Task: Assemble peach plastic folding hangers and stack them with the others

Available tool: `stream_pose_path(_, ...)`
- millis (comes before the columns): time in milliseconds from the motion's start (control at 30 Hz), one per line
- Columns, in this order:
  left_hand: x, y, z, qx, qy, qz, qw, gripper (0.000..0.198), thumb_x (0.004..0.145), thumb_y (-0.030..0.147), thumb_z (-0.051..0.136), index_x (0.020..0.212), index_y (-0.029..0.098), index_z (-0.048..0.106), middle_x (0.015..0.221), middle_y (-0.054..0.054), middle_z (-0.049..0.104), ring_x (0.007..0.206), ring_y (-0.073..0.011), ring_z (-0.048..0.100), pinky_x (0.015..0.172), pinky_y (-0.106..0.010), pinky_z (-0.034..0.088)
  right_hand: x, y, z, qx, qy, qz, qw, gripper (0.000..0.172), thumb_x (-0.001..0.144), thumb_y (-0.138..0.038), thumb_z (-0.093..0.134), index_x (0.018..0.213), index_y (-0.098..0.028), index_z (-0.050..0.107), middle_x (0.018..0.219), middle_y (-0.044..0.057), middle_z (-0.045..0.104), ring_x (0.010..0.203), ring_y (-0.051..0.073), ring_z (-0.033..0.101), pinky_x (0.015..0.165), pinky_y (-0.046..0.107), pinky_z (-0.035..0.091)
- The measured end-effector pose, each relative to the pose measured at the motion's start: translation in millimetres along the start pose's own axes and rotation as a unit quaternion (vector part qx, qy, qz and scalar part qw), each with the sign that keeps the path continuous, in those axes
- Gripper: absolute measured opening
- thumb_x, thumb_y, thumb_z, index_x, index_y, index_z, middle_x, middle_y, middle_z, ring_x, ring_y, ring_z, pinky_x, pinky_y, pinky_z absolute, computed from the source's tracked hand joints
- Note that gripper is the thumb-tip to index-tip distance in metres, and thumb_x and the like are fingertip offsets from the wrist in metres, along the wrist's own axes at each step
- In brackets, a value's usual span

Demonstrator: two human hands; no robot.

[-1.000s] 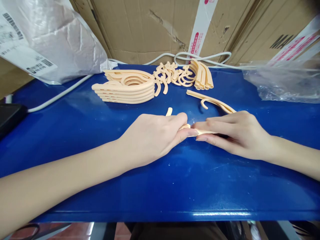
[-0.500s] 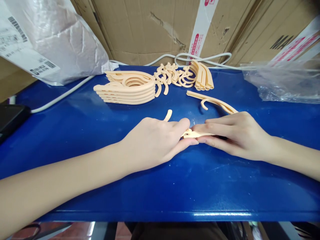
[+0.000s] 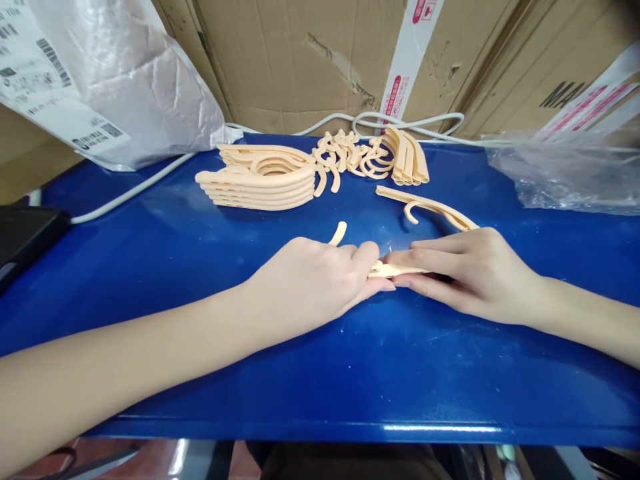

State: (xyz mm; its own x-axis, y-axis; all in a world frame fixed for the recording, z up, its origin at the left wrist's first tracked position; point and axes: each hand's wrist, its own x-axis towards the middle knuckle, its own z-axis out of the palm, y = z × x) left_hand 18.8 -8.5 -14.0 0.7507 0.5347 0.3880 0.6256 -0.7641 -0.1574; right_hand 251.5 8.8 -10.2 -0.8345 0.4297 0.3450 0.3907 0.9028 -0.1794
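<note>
My left hand (image 3: pixel 320 277) is closed in a pinch around a cream plastic hanger hook (image 3: pixel 339 233); its curved tip sticks out above the knuckles, and the rest is hidden. Opposite it, my right hand (image 3: pixel 477 273) pinches a cream hanger arm (image 3: pixel 400 271), whose end meets the left fingertips. The fingers cover most of the spot where the two parts touch, so I cannot tell if they are locked together. Just beyond my right hand lies another hanger arm with a hook attached (image 3: pixel 430 205), its near end hidden behind the knuckles.
A stack of cream folding hangers (image 3: pixel 260 187) stands at the back left of the blue table (image 3: pixel 350 380). Beside it are loose hooks (image 3: pixel 343 152) and several hanger arms (image 3: pixel 407 160). Cardboard boxes (image 3: pixel 295 67), a white cable (image 3: pixel 145 190), a parcel (image 3: pixel 135 73) and clear plastic (image 3: pixel 560 173) border the back.
The view has shifted slightly. Between the fingertips, the left fingers now cover more of the joint end of the hanger arm. Both hands keep their grips.
</note>
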Motion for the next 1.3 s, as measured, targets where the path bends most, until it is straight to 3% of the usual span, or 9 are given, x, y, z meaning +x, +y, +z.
stream_pose_path(467,2.3,-2.1,-3.6,-0.063,-0.066,-0.030,0.995,0.035,0.097,0.046,0.048,0.078,0.017,0.052,0.056,0.004,0.057,0.047,-0.0142,0.058,0.042,-0.023,0.018,0.4,0.8,2.3,0.023,-0.013,0.011,1.000,0.022,0.098,-0.025,0.049,0.111,-0.016,0.065,0.091,0.005,0.074,0.074,0.014,0.070,0.063,0.024,0.049)
stream_pose_path(733,0.7,-4.0,-0.6,-0.085,-0.064,-0.027,0.994,0.033,0.098,0.046,0.046,0.084,0.017,0.053,0.064,0.002,0.064,0.051,-0.0157,0.061,0.043,-0.024,0.019,0.2,1.0,2.2,0.023,-0.020,0.011,0.999,0.021,0.098,-0.025,0.050,0.110,-0.017,0.065,0.089,0.004,0.073,0.072,0.014,0.070,0.061,0.024,0.049)
stream_pose_path(1067,0.9,-3.3,-2.5,-0.077,-0.071,-0.020,0.994,0.033,0.099,0.045,0.046,0.082,0.017,0.052,0.059,0.003,0.060,0.049,-0.0150,0.059,0.043,-0.024,0.019,0.5,0.6,2.4,0.027,-0.019,0.015,0.999,0.023,0.099,-0.027,0.047,0.110,-0.017,0.066,0.090,0.005,0.074,0.072,0.014,0.070,0.061,0.024,0.049)
stream_pose_path(1300,0.6,-3.6,-0.8,-0.070,-0.043,-0.001,0.997,0.033,0.099,0.040,0.048,0.076,0.016,0.050,0.055,0.002,0.057,0.046,-0.0154,0.057,0.043,-0.023,0.018,1.4,0.1,2.2,0.031,-0.016,0.011,0.999,0.023,0.100,-0.025,0.046,0.112,-0.016,0.064,0.093,0.006,0.075,0.077,0.014,0.071,0.065,0.023,0.051)
